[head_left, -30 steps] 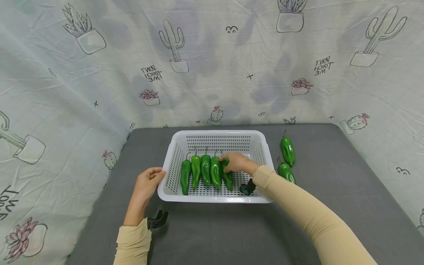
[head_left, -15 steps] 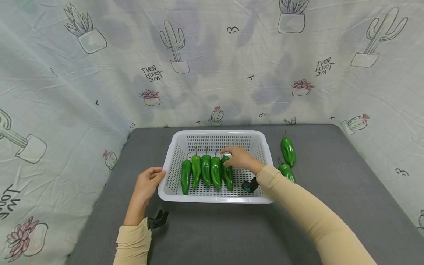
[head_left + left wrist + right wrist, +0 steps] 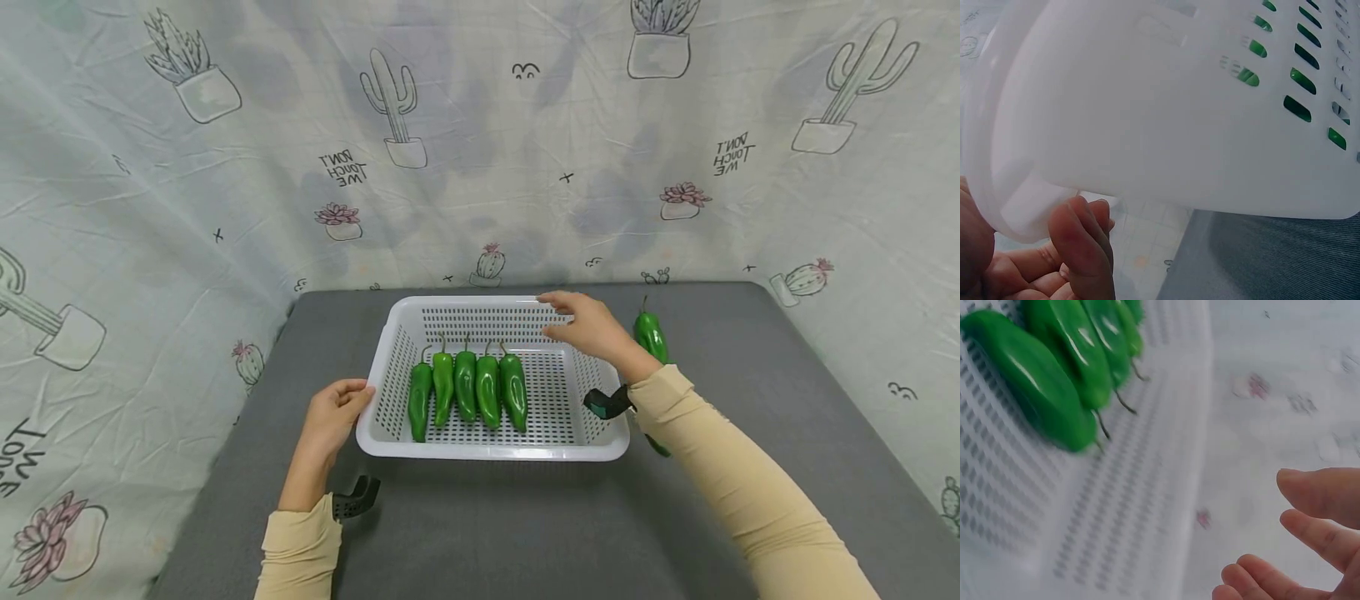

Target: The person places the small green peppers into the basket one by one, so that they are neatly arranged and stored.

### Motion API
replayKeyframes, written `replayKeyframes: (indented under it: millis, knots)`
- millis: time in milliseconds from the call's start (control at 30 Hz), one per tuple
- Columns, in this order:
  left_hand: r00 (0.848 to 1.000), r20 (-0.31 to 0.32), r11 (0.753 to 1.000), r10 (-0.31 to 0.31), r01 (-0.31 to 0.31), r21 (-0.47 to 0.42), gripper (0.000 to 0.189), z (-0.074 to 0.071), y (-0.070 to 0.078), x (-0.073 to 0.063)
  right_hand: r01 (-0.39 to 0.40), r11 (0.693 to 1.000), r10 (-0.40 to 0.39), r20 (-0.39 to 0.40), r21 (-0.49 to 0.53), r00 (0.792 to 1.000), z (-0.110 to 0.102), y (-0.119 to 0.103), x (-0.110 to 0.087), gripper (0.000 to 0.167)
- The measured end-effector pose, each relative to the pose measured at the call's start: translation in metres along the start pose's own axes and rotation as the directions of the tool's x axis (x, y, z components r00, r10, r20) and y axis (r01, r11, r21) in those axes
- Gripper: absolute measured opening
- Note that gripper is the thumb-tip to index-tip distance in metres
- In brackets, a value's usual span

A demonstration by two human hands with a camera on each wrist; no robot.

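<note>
A white plastic basket (image 3: 487, 451) with slotted walls stands on the table and holds several green peppers (image 3: 513, 392), side by side with stems pointing away. My left hand (image 3: 335, 421) pinches the basket's left rim; in the left wrist view, thumb and fingers of the left hand (image 3: 1082, 250) close on the rim edge. Over the basket's back right corner hovers my right hand (image 3: 592, 325), fingers apart, holding nothing. The right wrist view has the same right hand (image 3: 1310, 531) spread, clear of the peppers (image 3: 1035, 387).
Right of the basket, one green pepper (image 3: 650, 333) lies on the grey table (image 3: 480, 533). Another pepper (image 3: 658, 447) shows only its tip beneath the right forearm. A cactus-print cloth (image 3: 495, 208) hangs behind and along the sides.
My right hand has let go of the rightmost pepper in the basket, then lifted and moved right and back. The left hand stays on the rim.
</note>
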State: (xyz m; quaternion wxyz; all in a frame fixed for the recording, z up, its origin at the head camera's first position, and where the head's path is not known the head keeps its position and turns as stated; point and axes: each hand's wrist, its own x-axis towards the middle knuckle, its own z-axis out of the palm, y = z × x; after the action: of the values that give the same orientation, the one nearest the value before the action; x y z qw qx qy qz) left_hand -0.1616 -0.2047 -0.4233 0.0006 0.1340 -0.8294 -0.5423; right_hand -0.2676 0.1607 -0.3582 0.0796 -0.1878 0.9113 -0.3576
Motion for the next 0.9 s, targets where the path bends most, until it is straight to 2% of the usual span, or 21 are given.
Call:
replayKeyframes:
  millis: [200,367,633,767,900]
  knots:
    - [1.0,-0.007,1.0,0.007,-0.007,0.01,0.036,0.0,0.0,0.001,-0.051,0.999,0.05,-0.091,-0.008,0.995,-0.037,0.014,-0.024,0.055]
    - [1.0,-0.004,1.0,0.005,-0.005,0.001,0.036,0.0,0.0,0.001,-0.096,0.994,0.089,-0.113,-0.056,0.99,-0.051,0.034,-0.05,0.056]
    - [1.0,0.002,1.0,-0.001,0.001,0.007,0.036,0.001,-0.001,0.0,-0.105,0.975,0.097,-0.053,-0.196,0.994,-0.039,0.077,-0.087,0.056]
    - [1.0,-0.003,1.0,0.002,-0.002,-0.005,0.036,0.001,0.0,0.0,-0.08,0.97,0.086,0.017,-0.232,0.996,-0.029,0.095,-0.098,0.055]
    - [1.0,-0.004,1.0,0.0,0.0,-0.004,0.035,0.001,0.0,-0.001,-0.05,0.965,0.063,0.042,-0.256,0.997,-0.018,0.107,-0.106,0.054]
